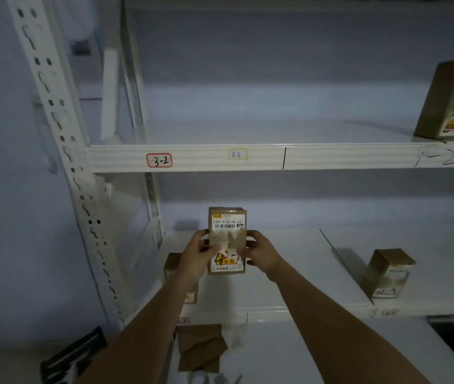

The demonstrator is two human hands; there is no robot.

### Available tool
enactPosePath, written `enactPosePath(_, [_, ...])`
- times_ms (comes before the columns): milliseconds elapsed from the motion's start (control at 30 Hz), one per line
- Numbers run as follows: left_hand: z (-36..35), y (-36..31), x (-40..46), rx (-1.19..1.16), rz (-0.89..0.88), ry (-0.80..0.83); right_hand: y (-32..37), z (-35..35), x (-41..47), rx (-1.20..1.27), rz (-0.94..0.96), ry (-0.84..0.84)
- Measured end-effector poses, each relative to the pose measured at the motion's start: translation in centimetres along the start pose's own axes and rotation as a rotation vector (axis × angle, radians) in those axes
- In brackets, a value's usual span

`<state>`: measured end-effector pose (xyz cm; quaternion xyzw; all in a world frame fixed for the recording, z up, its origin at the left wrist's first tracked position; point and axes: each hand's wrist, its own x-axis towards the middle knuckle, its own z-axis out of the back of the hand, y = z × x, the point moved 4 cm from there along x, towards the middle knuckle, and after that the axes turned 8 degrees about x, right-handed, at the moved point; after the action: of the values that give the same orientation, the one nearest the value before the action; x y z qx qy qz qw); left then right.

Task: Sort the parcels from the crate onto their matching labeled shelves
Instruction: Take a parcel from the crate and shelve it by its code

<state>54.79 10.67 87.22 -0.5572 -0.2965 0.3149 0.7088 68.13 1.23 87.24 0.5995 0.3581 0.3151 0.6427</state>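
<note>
Two hands, left hand and right hand, clasp one parcel; three more parcels sit on shelves.

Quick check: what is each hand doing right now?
Left hand: closed on the parcel, gripping its left edge.
Right hand: closed on the same parcel, gripping its right edge.

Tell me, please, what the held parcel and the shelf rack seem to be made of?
Parcel: likely brown cardboard, matte, with a white printed paper label and glossy tape strip catching light. Rack: seemingly white painted metal, judging by the punched slots in its upright and ribbed beam.
</note>
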Motion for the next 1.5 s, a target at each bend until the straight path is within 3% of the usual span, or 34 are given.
enactPosePath(167, [-1.3, 6.5, 1.8, 0.092, 0.038, -0.005, -5.7, -0.5, 2.3, 0.079, -0.067, -0.094])
enactPosePath(367, [-2.3, 15.0, 1.6, 0.181, 0.082, -0.045, -12.7, -1.8, 2.9, -0.091, -0.113, -0.177])
enactPosePath(500, [-2.4, 18.4, 1.7, 0.209, 0.105, -0.074, -15.5, -2.9, 3.5, -0.072, -0.133, -0.203])
enactPosePath(733, [-2.8, 18.3, 1.6, 0.265, 0.109, -0.174, -17.2, -3.0, 5.2, -0.075, -0.157, -0.249])
enactPosePath(1067, [-2.8, 18.7, 2.5, 0.589, 0.317, -0.154, -18.1, -3.3, 7.4, -0.516, -0.255, -0.162])
enactPosePath(1500, [-3.6, 17.8, 0.7, 0.471, 0.449, -0.185, -18.8, -2.7, 5.6, -0.571, -0.263, -0.192])
